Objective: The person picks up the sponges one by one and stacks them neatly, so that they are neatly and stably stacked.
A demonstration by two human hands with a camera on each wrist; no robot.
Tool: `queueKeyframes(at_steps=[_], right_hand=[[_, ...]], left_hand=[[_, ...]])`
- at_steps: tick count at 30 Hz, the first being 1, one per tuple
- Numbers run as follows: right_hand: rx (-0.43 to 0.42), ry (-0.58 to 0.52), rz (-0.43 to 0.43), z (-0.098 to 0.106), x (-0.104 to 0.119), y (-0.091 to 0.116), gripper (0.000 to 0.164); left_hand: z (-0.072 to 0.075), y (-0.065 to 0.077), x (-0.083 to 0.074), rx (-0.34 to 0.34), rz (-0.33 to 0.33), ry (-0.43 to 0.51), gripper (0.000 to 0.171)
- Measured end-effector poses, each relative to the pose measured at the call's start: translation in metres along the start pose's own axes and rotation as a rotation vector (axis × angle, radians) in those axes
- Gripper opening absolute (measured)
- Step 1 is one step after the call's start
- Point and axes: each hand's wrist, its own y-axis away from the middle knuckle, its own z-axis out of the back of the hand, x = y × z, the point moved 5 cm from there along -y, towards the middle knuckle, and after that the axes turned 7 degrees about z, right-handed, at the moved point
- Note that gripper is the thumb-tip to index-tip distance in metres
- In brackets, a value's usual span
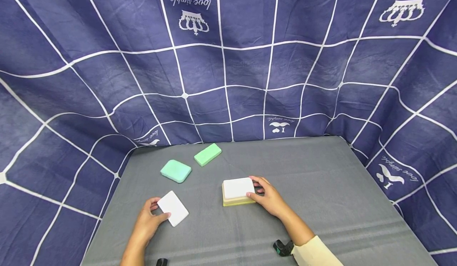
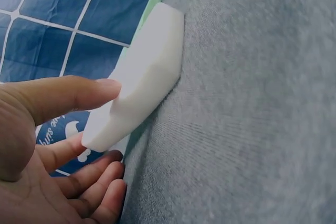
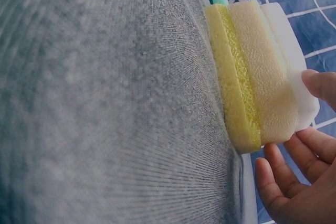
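Note:
My left hand pinches a white sponge block by its left edge, thumb on the upper face. In the left wrist view the block lies right at the grey cloth. My right hand has its thumb and fingers at the right end of another white sponge block, pinching it. That block tops a stack in the middle of the table. Under it the right wrist view shows a beige sponge, then a yellow sponge at the bottom, on the cloth.
A mint sponge with rounded corners and a light green rectangular sponge lie at the back left of the grey table. A blue white-lined curtain surrounds the back and sides. A black strap piece is at the right wrist.

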Motion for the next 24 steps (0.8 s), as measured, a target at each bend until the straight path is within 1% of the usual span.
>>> queueKeyframes(at_steps=[3, 7, 14, 19, 24], right_hand=[[0.001, 0.000, 0.001, -0.0001, 0.0004, -0.0001, 0.059], [0.002, -0.001, -0.001, -0.0002, 0.0008, 0.0000, 0.059], [0.001, -0.003, -0.004, -0.0004, 0.0006, 0.0000, 0.059], [-0.003, 0.002, -0.005, -0.0001, 0.0006, 0.0000, 0.059], [-0.005, 0.001, -0.008, -0.0002, 0.0006, -0.0003, 0.059]], left_hand=[[0.0005, -0.0022, 0.0030, 0.004, 0.025, 0.057, 0.070], [0.0019, -0.0041, 0.0066, -0.008, 0.059, 0.100, 0.067], [0.0030, -0.0030, 0.0086, -0.008, 0.119, 0.205, 0.068], [0.0010, -0.0033, 0.0065, 0.005, 0.103, 0.292, 0.071], [-0.0013, -0.0036, 0.0034, 0.010, 0.090, 0.327, 0.073]])
